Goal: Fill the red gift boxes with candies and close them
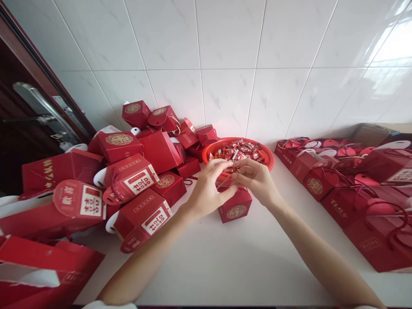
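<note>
A small red gift box point(236, 207) with a round gold emblem stands upright on the white table in front of me. My left hand point(209, 189) and my right hand point(255, 180) meet just above it, fingertips close together. Each hand pinches at a thin tan cord point(222, 184) at the top of the box. The fingers partly cover the cord and hide the upper part of the box. Right behind the hands is a red plastic basket point(269, 159) holding many wrapped candies point(240, 150).
A heap of red boxes point(140, 180) fills the left side. Rows of red boxes with cords point(341, 206) line the right side, with a brown carton point(370, 134) behind them. A tiled wall point(230, 98) rises at the back. A dark door with a metal handle point(41, 103) is at far left.
</note>
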Motion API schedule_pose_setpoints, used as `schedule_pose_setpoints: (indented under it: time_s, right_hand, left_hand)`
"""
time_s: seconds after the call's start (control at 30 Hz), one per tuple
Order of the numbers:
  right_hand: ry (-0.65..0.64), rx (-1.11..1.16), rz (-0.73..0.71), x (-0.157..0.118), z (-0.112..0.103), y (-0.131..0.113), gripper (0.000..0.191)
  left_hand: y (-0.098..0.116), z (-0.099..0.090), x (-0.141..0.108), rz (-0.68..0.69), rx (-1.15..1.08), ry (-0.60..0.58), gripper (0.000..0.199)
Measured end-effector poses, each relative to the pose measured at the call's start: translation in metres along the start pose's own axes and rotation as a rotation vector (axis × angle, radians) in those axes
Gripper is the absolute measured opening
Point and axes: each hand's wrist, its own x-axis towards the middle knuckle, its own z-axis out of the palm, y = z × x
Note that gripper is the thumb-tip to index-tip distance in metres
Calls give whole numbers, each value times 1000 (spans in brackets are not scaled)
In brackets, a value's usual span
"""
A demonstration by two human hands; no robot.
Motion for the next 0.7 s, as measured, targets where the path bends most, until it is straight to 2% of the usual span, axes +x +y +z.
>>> schedule_pose_setpoints:
  time_s: [0.1,0.2,0.27,0.37,0.47,0.57,0.63,0.7]
  right_hand:
    - [-5,41,12,-1,0,-2,25]
    - [-3,57,17,-2,-1,-4,22]
    - [-15,56,30,-2,-2,-4,23]
    - [-102,-3,24,-2,-7,-2,28]
    - [-144,-293,-61,-1,-12,1,24]
    - [-37,-763,-128,0,-15,1,25]
    - [22,-984,-128,0,-15,-2,25]
    - [42,-1059,-121,1,-17,-6,22]
  left_hand:
    - [-9,9,-2,-162,31,-102,54]
    - [-15,19,-5,-323,8,-270,45]
    - [-17,23,-7,-362,-14,-346,37]
    - [-18,26,-10,-354,0,-392,24]
    - [-19,29,-11,-365,41,-433,16]
    - [-21,34,-13,-376,57,-445,17]
    - [-24,38,-14,-365,64,-430,23]
    - [-28,41,-14,-353,52,-416,39]
